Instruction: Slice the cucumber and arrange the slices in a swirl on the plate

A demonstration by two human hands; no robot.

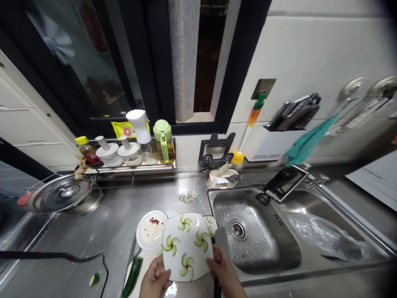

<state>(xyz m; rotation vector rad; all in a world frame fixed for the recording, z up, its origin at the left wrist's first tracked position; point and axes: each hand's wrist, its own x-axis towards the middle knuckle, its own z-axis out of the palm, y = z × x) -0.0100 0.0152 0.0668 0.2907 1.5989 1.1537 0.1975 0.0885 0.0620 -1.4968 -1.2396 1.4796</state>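
A white square plate is held between my two hands. Cucumber slices form four pinwheels on it, with small red pieces at their centres. My left hand grips the plate's lower left edge, thumb on the rim. At the lower right edge, my right hand holds it the same way. A small round white plate with red bits lies left of the square one. Below it, a dark green cucumber rests on a white cutting board, partly hidden by the plate. A knife lies partly covered near my right hand.
A metal double sink is at the right, with a plastic bag in its far basin. Cucumber slices lie on the counter behind the plate. At the back left are a lidded pot and a shelf of bottles. A cucumber end sits front left.
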